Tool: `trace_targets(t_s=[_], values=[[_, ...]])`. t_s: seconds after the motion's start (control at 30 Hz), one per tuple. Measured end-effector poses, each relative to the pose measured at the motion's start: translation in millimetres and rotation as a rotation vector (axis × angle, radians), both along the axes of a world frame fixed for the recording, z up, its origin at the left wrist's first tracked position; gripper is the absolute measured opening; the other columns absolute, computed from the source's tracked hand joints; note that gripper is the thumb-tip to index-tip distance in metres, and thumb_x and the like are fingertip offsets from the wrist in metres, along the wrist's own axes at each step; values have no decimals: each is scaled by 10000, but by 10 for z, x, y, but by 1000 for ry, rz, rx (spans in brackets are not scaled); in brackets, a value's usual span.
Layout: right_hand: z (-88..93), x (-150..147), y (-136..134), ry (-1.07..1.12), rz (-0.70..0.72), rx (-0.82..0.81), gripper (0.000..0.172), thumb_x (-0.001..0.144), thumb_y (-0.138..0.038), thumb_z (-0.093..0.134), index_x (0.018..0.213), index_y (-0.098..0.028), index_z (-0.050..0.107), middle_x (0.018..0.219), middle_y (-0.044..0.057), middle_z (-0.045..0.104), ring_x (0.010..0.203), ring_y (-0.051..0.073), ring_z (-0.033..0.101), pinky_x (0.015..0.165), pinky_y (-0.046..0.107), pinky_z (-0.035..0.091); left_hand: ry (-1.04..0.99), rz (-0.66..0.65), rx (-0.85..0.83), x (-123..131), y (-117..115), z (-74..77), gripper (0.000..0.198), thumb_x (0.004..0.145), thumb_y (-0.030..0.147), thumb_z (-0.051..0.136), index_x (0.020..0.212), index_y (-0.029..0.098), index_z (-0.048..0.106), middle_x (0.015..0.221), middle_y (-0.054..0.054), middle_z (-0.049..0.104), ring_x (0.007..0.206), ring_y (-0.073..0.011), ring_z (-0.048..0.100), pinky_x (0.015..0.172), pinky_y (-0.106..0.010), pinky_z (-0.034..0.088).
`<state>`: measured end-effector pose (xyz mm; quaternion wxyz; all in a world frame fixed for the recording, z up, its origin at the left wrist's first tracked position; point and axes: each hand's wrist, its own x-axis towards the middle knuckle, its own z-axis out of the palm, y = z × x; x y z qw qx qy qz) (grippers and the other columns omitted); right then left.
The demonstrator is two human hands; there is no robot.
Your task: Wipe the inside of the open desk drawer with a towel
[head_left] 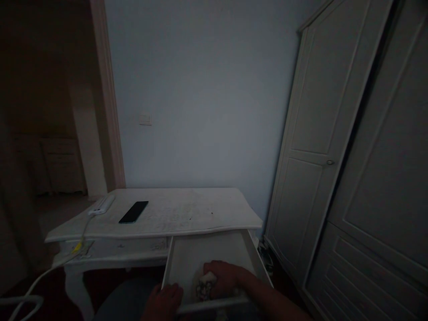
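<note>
A white drawer (187, 254) is pulled out from the right half of the white desk (200, 209). At its front left corner, my left hand (164, 299) has its fingers curled over the edge. My right hand (224, 277) is down inside the drawer, closed on a crumpled patterned cloth (204, 289), whitish with dark and reddish spots. The cloth touches or nearly touches the drawer bottom; the dim light hides its exact outline. My right palm covers part of it.
A dark phone (133, 212) and a white power strip (102, 205) with a cable (50, 269) lie on the desk's left side. A pale wardrobe (310, 142) stands at the right. Dark items (265, 258) sit on the floor beside the drawer. A doorway opens at the left.
</note>
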<state>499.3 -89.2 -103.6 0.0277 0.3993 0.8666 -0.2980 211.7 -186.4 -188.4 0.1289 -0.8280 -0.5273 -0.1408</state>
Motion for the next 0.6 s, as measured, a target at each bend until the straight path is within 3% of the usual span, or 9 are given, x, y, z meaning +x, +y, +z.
trace_targets(t_s=[0.17,0.3,0.43,0.6], values=[[-16,-859,33,64,68,7,686,640,-284,845,1300,-216,672,1292,92,711,1104,288,690,845,293,508,-48,-145,34,-148,59,-29,519,869,528,800,1344,359,676,1321,-39,781,1171,-267,750,1015,-398,542],[5,-1140,2,55,41,83,703,637,-273,845,1315,-211,666,1291,106,719,1031,276,716,780,275,503,-32,-192,200,-178,82,-70,528,890,588,777,1330,318,664,1258,-48,804,1099,-258,772,948,-370,564],[91,-888,-38,-21,114,71,651,658,-289,851,1283,-210,689,1214,87,756,1030,291,730,786,288,516,-63,-206,246,-130,101,-130,524,908,642,734,1327,334,670,1230,-39,813,1059,-252,781,926,-371,568],[256,-211,47,-112,83,-20,764,652,-290,894,1385,-257,681,1329,70,734,1152,306,717,914,329,534,-60,-186,299,-152,91,-132,475,867,668,763,1219,353,708,1122,-13,829,994,-250,787,916,-363,590]])
